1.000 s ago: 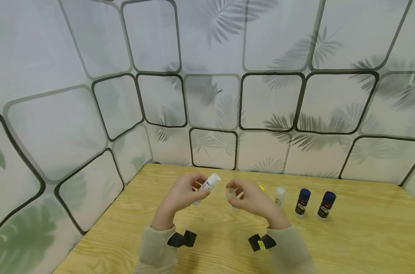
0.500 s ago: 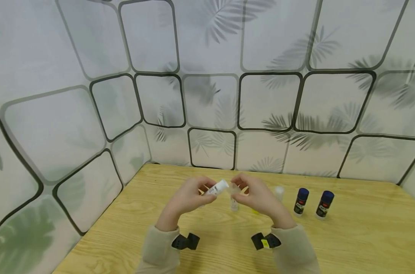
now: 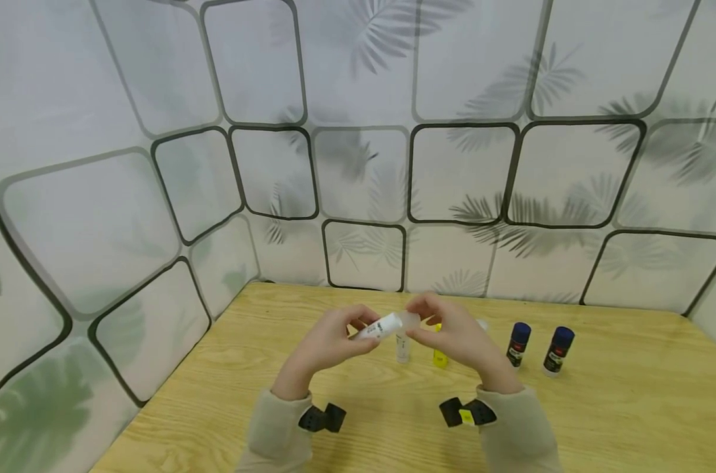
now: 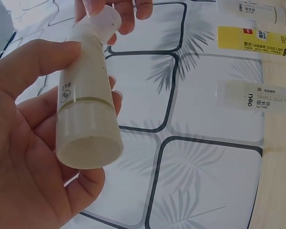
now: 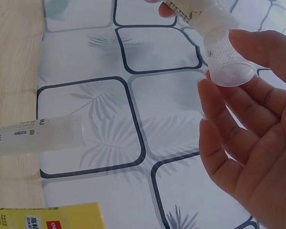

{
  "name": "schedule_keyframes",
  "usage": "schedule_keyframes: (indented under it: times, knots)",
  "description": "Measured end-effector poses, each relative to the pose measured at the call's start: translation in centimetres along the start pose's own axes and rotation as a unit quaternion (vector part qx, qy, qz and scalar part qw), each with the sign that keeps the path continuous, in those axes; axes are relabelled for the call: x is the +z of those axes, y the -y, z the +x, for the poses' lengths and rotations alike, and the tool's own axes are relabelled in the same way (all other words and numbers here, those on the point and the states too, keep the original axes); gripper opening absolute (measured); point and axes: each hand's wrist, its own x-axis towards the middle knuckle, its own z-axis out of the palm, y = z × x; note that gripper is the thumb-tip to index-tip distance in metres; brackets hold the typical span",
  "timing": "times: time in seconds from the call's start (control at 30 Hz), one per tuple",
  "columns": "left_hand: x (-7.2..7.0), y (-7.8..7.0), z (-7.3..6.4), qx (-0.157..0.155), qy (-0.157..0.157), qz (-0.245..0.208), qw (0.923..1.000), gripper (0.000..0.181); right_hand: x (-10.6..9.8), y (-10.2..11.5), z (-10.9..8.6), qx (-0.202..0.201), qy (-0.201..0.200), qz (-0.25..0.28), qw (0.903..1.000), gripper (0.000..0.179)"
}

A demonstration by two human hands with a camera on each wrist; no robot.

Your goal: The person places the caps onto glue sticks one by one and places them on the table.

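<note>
My left hand (image 3: 330,338) grips a white glue stick (image 3: 378,326) tilted above the table, its upper end pointing right. A translucent cap (image 5: 229,59) is pinched between thumb and fingers of my right hand (image 3: 457,336). Cap and stick meet end to end, in line with each other; how far the cap sits on the stick cannot be told. In the left wrist view the stick's round base (image 4: 89,143) faces the camera. Just behind the hands stand another white glue stick (image 3: 402,348) and a yellow glue stick (image 3: 440,356), partly covered by my right hand.
Two dark glue sticks with navy caps, one nearer (image 3: 518,345) and one farther right (image 3: 558,351), stand on the wooden table (image 3: 630,387). Behind my right hand shows the top of a further white stick (image 3: 483,324). A patterned curtain (image 3: 364,177) borders the table's back and left.
Both hands have come together. The cap, apart from the glue stick a second ago, now meets its end. The held stick has tilted flatter, and the yellow glue stick shows more.
</note>
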Motion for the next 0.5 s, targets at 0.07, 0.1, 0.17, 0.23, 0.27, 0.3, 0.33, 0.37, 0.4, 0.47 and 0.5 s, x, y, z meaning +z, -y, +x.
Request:
schedule_keyframes:
  times: [0.07,0.1,0.17,0.23,0.27,0.3,0.33,0.37,0.4,0.47,0.5]
  knots:
    - [0.03,-0.03,0.02,0.003,-0.001,-0.001,1.0000,0.017,-0.19,0.01,-0.06,-0.002,-0.002,0.013,0.9999,0.024]
    - [0.04,-0.06,0.02,0.005,-0.002,-0.001,1.0000,0.017,-0.28,0.02,-0.08,-0.003,-0.004,0.017,0.9998,0.023]
    - [0.09,-0.08,0.05,0.009,-0.002,-0.002,1.0000,0.017,-0.41,-0.01,-0.09,-0.006,-0.006,0.025,0.9996,0.022]
    - [0.14,-0.15,0.06,0.012,-0.001,-0.003,0.9999,0.017,-0.51,-0.08,-0.13,-0.011,-0.010,0.026,0.9995,0.021]
    - [0.18,-0.18,0.07,0.013,-0.001,-0.005,0.9999,0.017,-0.54,-0.11,-0.16,-0.014,-0.013,0.026,0.9995,0.020]
    - [0.21,-0.22,0.09,0.014,-0.002,-0.007,0.9999,0.017,-0.55,-0.16,-0.17,-0.017,-0.016,0.026,0.9994,0.020]
    - [0.25,-0.25,0.11,0.015,-0.003,-0.009,0.9998,0.017,-0.55,-0.22,-0.20,-0.021,-0.018,0.024,0.9993,0.020]
    - [0.28,-0.29,0.14,0.015,-0.005,-0.010,0.9998,0.017,-0.57,-0.26,-0.25,-0.025,-0.021,0.021,0.9992,0.020]
    - [0.31,-0.34,0.15,0.016,-0.007,-0.010,0.9998,0.018,-0.59,-0.31,-0.29,-0.030,-0.024,0.019,0.9991,0.021]
    - [0.38,-0.36,0.19,0.019,-0.010,-0.011,0.9997,0.018,-0.69,-0.35,-0.38,-0.038,-0.028,0.019,0.9987,0.022]
    - [0.40,-0.37,0.22,0.022,-0.013,-0.011,0.9996,0.019,-0.76,-0.35,-0.41,-0.039,-0.029,0.020,0.9986,0.023]
